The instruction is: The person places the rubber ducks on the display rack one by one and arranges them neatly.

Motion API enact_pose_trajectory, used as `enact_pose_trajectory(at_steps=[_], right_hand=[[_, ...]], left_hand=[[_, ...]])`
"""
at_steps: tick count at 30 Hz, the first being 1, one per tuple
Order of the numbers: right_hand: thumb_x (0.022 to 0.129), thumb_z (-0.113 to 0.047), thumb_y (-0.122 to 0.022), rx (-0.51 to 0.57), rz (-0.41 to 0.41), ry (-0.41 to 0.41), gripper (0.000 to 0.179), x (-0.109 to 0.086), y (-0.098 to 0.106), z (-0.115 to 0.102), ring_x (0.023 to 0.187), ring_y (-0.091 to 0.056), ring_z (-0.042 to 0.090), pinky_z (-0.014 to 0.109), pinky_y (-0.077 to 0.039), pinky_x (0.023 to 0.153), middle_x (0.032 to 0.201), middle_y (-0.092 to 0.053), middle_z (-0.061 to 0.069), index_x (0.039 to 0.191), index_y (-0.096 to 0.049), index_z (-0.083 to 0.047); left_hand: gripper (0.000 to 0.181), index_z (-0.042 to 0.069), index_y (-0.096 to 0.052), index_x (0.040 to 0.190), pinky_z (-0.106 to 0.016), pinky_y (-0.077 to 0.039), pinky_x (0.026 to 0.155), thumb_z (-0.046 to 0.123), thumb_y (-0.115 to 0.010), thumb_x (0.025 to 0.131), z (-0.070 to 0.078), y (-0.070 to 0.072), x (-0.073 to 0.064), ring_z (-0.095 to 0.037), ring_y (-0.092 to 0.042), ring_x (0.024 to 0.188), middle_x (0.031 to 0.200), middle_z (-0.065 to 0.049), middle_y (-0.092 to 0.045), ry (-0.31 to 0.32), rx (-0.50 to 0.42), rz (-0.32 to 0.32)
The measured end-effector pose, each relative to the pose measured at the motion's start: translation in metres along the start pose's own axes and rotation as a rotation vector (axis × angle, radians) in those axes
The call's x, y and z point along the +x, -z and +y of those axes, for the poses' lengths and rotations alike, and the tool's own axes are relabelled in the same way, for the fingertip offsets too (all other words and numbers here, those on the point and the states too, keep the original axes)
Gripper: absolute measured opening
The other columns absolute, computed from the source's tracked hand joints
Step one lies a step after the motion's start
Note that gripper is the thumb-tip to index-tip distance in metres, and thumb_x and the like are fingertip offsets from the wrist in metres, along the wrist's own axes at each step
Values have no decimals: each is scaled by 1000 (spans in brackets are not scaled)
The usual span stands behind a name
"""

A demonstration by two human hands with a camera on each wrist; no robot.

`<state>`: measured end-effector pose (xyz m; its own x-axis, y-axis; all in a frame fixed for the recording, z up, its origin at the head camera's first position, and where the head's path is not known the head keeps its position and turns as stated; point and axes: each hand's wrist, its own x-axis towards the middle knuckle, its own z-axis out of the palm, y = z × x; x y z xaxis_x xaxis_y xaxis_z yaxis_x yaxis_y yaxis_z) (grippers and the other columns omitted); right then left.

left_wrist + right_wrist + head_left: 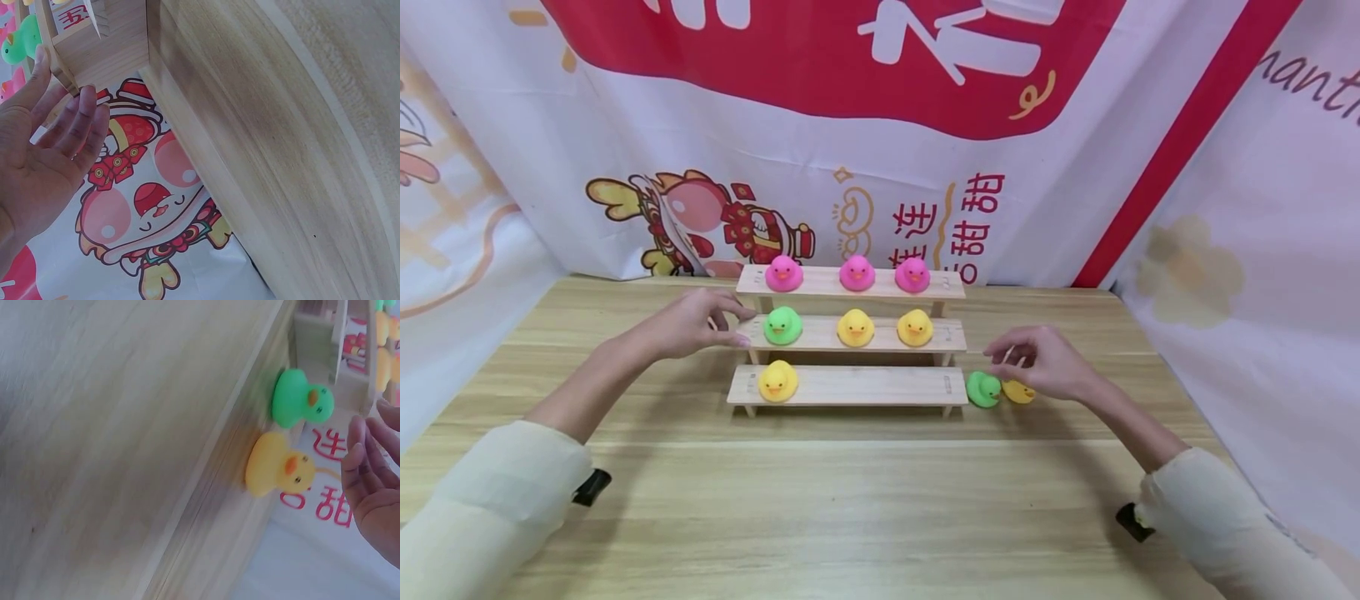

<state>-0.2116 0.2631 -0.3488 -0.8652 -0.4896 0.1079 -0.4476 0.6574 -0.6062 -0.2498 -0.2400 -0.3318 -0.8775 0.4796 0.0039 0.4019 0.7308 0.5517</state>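
A three-tier wooden display stand [880,384] bears several rubber ducks. My left hand [694,323] pinches the left end of its middle shelf, thumb at the top and fingers at the underside, as the left wrist view shows. A green rubber duck [782,326] sits just right of the left thumb. My right hand [1043,363] hovers past the stand's right end, fingers loosely bent and holding nothing. Below it on the table are a green duck [294,400] and a yellow duck [272,465], the yellow one partly hidden by the hand in the head view.
Three pink ducks [857,273] line the top shelf. Two yellow ducks [855,328] share the middle shelf with the green one. On the bottom shelf, a yellow duck [778,381] sits at the left. A printed cloth [820,150] hangs behind the wooden table [850,517].
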Motion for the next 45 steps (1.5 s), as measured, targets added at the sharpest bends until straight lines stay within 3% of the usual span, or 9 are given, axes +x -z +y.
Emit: enact_pose_trajectory(at_steps=[5,12,17,25,34,45], right_hand=[[89,-6,-80,-56,-65,13,19,3,2,7,82,-68,16,31,-59,70,99,-77,9,106,-77,2],[87,-6,-82,-126,-165,24,17,10,1,11,84,-64,14,33,-55,71,95,-74,1,104,-81,-6],[86,-6,-82,-125,-216,34,18,13,1,14,85,-64,13,44,-56,79,96,-75,1,103,-81,-8],[85,-6,-84,-97,-287,59,21,15,1,17,84,-65,14,45,-57,78,98,-74,0,105,-81,-7],[83,-4,-85,-89,-320,93,23,17,-2,20,86,-66,17,47,-57,80,100,-74,0,105,-81,-7],[84,-4,-84,-52,-298,67,23,18,1,15,86,-65,16,46,-59,81,100,-74,0,107,-80,-7]], left_hand=[[50,-8,-69,126,-36,-59,75,22,-84,89,0,0,0,-23,-68,88,120,-23,-68,-10,-9,-3],[49,-7,-69,127,-36,-59,77,21,-84,89,0,0,0,-22,-68,88,122,-23,-68,0,-4,-3],[49,-7,-69,127,-39,-60,79,21,-84,89,0,0,0,-22,-69,88,121,-23,-69,-6,0,0],[50,-8,-69,126,-41,-60,78,22,-84,89,0,1,0,-22,-68,87,121,-24,-69,-7,1,-5],[48,-7,-70,126,-38,-60,77,21,-84,89,-1,0,1,-22,-68,87,120,-22,-69,-3,1,-3],[47,-8,-70,125,-38,-59,77,20,-84,90,1,1,0,-21,-68,85,120,-23,-69,-1,-1,-4]])
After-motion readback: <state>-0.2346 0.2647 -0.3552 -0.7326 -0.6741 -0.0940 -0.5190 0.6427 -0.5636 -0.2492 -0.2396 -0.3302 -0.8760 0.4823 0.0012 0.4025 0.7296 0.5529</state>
